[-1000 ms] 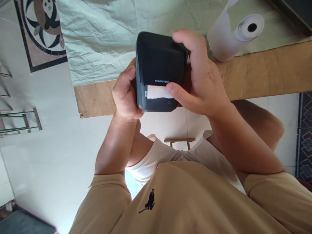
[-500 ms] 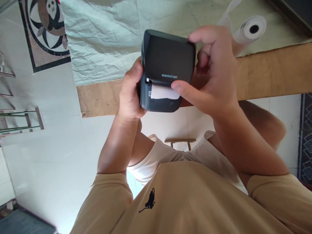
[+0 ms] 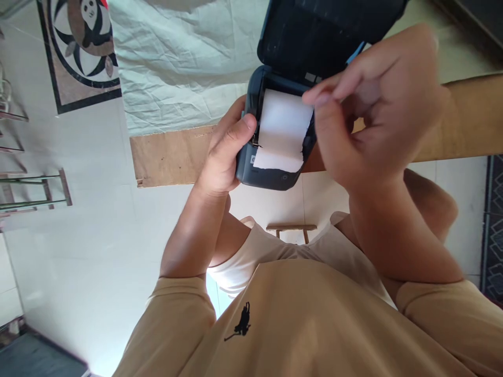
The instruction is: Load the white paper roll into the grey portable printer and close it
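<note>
A dark label printer (image 3: pixel 269 179) is gripped along its left side by my left hand (image 3: pixel 226 149), thumb over the rim. Its black lid (image 3: pixel 314 39) is swung up and back, baring the compartment. White label paper (image 3: pixel 285 118) lies inside, its torn front end hanging over the front of the body. My right hand (image 3: pixel 381 115) is at the compartment's upper right corner, thumb and forefinger pinched together beside the paper's edge. Whether the paper is between those fingertips cannot be made out.
Beneath the printer is a wooden table (image 3: pixel 173 157) partly covered by a pale green cloth (image 3: pixel 184 68). A dark-edged object (image 3: pixel 475 26) is at the far right corner. A small wooden stool (image 3: pixel 291 228) shows below, and a green-railed rack (image 3: pixel 35 191) stands at left.
The printer's lid has gone from shut to open, uncovering the paper. My right hand has left the lid's front edge and closed into a pinch. The white roll on the table is no longer visible.
</note>
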`<state>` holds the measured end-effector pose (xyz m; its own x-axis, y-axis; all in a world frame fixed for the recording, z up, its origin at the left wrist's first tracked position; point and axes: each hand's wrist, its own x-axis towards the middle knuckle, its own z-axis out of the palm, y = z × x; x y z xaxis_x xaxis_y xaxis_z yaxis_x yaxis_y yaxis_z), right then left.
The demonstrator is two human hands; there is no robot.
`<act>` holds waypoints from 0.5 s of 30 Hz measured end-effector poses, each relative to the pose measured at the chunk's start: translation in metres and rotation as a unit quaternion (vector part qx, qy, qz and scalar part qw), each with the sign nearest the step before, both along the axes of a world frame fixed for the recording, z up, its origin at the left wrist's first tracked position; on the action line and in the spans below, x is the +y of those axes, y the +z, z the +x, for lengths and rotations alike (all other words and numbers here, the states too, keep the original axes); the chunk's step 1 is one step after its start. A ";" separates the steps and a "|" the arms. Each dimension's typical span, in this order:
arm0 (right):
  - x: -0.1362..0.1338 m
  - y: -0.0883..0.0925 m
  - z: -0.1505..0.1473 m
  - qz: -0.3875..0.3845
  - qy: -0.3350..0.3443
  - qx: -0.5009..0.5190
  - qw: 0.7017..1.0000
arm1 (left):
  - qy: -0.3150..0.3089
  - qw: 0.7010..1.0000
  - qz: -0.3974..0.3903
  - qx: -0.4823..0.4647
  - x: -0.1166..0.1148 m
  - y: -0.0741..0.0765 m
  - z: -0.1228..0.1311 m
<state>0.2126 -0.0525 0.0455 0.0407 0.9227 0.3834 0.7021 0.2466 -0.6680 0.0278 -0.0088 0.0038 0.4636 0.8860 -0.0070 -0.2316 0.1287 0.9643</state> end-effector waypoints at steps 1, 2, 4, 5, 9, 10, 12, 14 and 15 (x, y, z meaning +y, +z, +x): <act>0.000 0.000 -0.002 0.012 -0.019 -0.030 0.999 | -0.005 1.000 -0.010 0.018 -0.001 0.005 -0.001; -0.001 0.002 -0.004 0.012 -0.035 -0.064 0.997 | -0.014 0.999 -0.015 0.032 -0.003 0.009 -0.001; -0.003 0.007 -0.006 -0.028 -0.051 -0.128 0.990 | -0.026 0.999 -0.012 0.044 -0.004 0.013 -0.002; -0.005 0.010 -0.007 -0.059 -0.049 -0.150 0.986 | -0.029 0.999 -0.007 0.044 -0.005 0.014 -0.002; -0.010 0.017 -0.003 -0.107 -0.007 -0.208 0.972 | -0.015 0.999 0.000 0.040 -0.004 0.010 -0.003; -0.011 0.017 -0.003 -0.100 0.001 -0.210 0.973 | -0.012 0.999 0.001 0.039 -0.004 0.009 -0.002; -0.012 0.015 -0.003 -0.085 0.007 -0.204 0.975 | -0.017 0.998 -0.004 0.054 -0.004 0.009 -0.002; -0.013 0.013 -0.003 -0.068 0.003 -0.200 0.977 | -0.020 0.997 -0.013 0.075 -0.005 0.012 -0.002; -0.013 0.013 -0.003 -0.068 0.006 -0.202 0.977 | -0.019 0.997 -0.013 0.077 -0.006 0.014 -0.002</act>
